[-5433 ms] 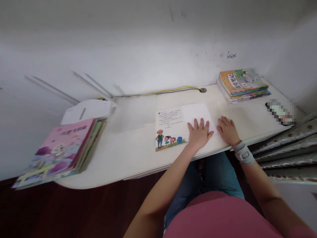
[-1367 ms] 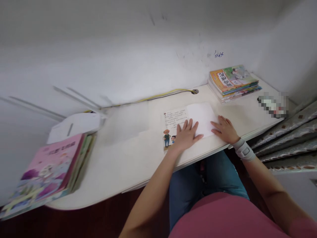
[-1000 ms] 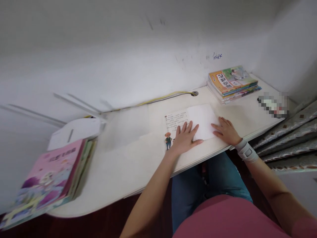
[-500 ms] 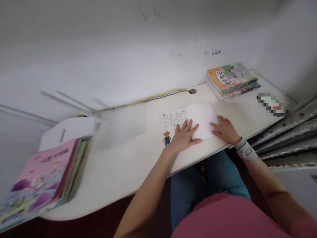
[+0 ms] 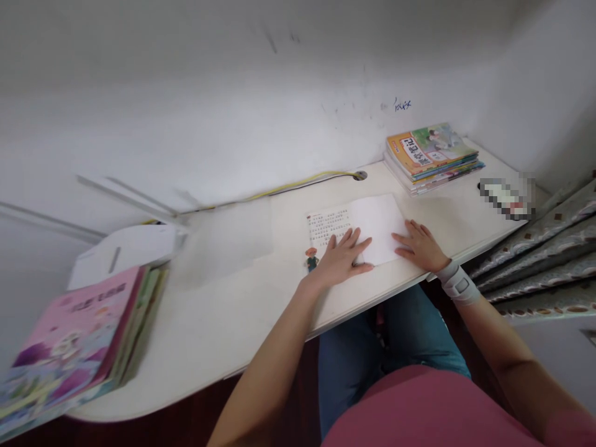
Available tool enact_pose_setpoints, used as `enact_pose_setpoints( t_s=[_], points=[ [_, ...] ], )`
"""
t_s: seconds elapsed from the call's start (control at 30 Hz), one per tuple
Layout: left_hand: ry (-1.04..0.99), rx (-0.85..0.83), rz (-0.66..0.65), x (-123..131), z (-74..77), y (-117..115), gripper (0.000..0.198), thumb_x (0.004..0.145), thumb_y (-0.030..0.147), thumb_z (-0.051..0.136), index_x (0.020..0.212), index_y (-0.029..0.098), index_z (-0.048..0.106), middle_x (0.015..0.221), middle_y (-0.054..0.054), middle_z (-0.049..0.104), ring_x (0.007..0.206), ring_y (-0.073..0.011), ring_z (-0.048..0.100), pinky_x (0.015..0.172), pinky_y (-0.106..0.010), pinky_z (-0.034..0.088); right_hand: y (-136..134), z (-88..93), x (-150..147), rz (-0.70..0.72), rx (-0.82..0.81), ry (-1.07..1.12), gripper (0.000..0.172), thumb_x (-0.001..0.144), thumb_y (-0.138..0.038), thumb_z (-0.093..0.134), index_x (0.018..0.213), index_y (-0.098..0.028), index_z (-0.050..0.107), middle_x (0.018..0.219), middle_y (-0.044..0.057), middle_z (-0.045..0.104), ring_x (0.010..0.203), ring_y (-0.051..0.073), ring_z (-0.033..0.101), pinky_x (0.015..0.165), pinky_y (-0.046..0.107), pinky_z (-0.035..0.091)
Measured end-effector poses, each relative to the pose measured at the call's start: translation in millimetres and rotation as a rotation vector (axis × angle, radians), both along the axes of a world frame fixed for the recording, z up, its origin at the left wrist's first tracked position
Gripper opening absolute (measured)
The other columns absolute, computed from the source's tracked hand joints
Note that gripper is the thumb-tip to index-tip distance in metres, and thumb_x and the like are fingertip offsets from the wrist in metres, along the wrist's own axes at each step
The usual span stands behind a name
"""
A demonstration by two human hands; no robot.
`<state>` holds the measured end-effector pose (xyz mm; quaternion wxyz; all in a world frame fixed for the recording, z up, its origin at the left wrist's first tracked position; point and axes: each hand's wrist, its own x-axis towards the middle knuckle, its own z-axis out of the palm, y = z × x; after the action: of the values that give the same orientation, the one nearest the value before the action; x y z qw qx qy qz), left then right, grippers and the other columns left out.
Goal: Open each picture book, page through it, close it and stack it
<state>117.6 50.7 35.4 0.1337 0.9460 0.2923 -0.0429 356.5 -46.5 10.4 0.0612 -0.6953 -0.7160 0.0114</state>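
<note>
Desk top: smooth matt white board. Paper sheet: plain matt. Pink book and stacked books: glossy card covers. Wrist brace: grey cloth, smooth plastic buckle. Jeans: matt denim. Patterned cloth: slight sheen. Wall: matt paint, scuffed
</note>
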Motion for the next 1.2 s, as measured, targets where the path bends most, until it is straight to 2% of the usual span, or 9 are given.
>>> enact_pose_setpoints(
  t_s=[0.3,0.53,0.77,1.07,1.2],
  points=[
    [-0.027,-0.01,0.009,5,-2.9,1,0.079,0.084,0.073,0.032,0.148,0.028,0.028,0.158,-0.013,0.01,0.145,-0.0331,0.008,0.111,-0.063,0.008,0,-4.0,1,0.007,-0.008,0.0,0.048,0.093,-0.047,0.046,0.137,-0.029,0.049,0.151,0.015,0.033,0.14,0.033,0.028,0.109,0.047,0.026],
    [-0.028,0.016,0.006,9,-7.0,2,0.08,0.083,0.074,0.03,0.148,0.026,0.027,0.158,-0.014,0.01,0.145,-0.0339,0.008,0.11,-0.064,0.01,0,-4.8,0,-0.012,0.006,0.011,0.048,0.093,-0.046,0.046,0.137,-0.028,0.05,0.151,0.015,0.033,0.14,0.032,0.028,0.109,0.047,0.027],
    [-0.01,0.022,0.025,16,-3.2,-6,0.079,0.084,0.072,0.031,0.148,0.025,0.029,0.158,-0.016,0.012,0.145,-0.0347,0.009,0.11,-0.064,0.012,-1,-1.5,-1,-0.005,0.008,0.011,0.047,0.093,-0.045,0.046,0.138,-0.028,0.049,0.152,0.014,0.032,0.14,0.032,0.029,0.109,0.048,0.028],
    [-0.014,0.011,-0.006,19,-4.7,2,0.08,0.084,0.071,0.034,0.148,0.023,0.026,0.158,-0.016,0.009,0.145,-0.0337,0.006,0.11,-0.064,0.009,1,-5.3,-1,0.009,0.029,-0.015,0.045,0.094,-0.045,0.043,0.136,-0.031,0.05,0.152,0.012,0.034,0.139,0.033,0.03,0.107,0.05,0.029],
    [-0.016,0.044,0.014,21,-4.3,-4,0.078,0.085,0.071,0.032,0.148,0.024,0.027,0.158,-0.015,0.011,0.145,-0.0325,0.009,0.111,-0.062,0.01,1,-5.4,1,0.018,0.025,-0.007,0.046,0.094,-0.045,0.044,0.137,-0.032,0.049,0.151,0.011,0.035,0.139,0.033,0.029,0.107,0.05,0.029]
  ],
)
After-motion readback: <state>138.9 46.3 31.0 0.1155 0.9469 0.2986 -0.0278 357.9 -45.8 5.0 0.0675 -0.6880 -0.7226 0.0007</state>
